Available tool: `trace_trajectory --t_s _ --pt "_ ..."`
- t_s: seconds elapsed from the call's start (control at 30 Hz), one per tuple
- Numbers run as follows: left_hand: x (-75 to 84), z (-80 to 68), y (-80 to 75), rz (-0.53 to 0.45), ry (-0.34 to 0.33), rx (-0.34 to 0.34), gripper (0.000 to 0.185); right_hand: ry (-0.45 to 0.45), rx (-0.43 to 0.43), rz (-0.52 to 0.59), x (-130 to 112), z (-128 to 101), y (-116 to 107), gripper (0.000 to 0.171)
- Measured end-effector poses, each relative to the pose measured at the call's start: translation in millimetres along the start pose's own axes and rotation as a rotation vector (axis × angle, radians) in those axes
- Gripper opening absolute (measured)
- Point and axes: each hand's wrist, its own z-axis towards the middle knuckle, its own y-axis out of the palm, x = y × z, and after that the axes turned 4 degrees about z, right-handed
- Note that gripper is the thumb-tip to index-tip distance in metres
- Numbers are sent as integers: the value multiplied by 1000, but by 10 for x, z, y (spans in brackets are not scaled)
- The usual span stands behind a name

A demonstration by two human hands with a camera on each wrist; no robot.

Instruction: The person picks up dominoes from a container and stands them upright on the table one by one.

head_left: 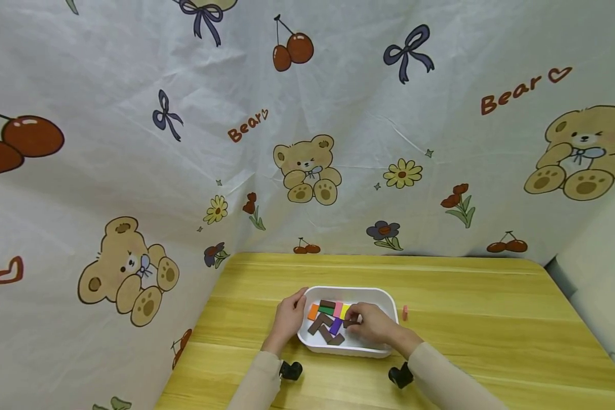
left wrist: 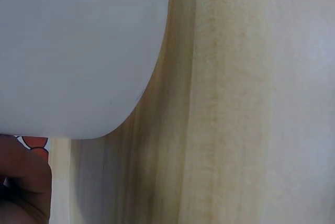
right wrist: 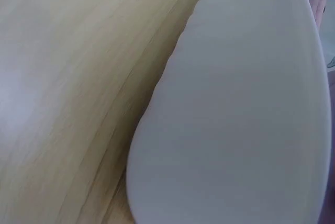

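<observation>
While gripping tray [head_left: 378,296], left hand [head_left: 288,319] curled.

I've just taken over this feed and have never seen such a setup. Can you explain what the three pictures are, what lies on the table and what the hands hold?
There is no machine here: a person works with two bare hands and wears three cameras. The wide picture comes from the head, looking down at a wooden table before a cloth printed with bears. The other two come from the wrists, so close that they show only the white tray's outer wall and the table.

The tray holds flat coloured blocks: brown, orange, green, pink, yellow, purple. A small pink piece lies on the table beside it.

The left hand grips the tray's left rim. The right hand is inside the tray, fingers curled on a brown block.
</observation>
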Motion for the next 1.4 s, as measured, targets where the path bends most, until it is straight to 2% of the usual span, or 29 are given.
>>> trace_trajectory --t_s 0.17,0.4,0.6,0.83,1.03,1.4 --pt "-34 15 24 -5 -12 -8 38 12 -15 24 15 -37 -41 10" --pt "-35 21 30 -25 -11 -6 38 -53 42 34 -22 -83 -165 15" --pt "-36 10 42 -14 -14 3 38 -61 63 49 -84 -167 -284 21" --pt "-60 27 67 -32 -24 -2 38 -7 38 153 -87 -295 -422 19" --pt "-63 23 69 -33 -17 -5 38 41 61 224 -33 -405 -574 20" --pt "-70 9 60 -35 -18 -4 38 136 148 237 120 -566 -817 29"
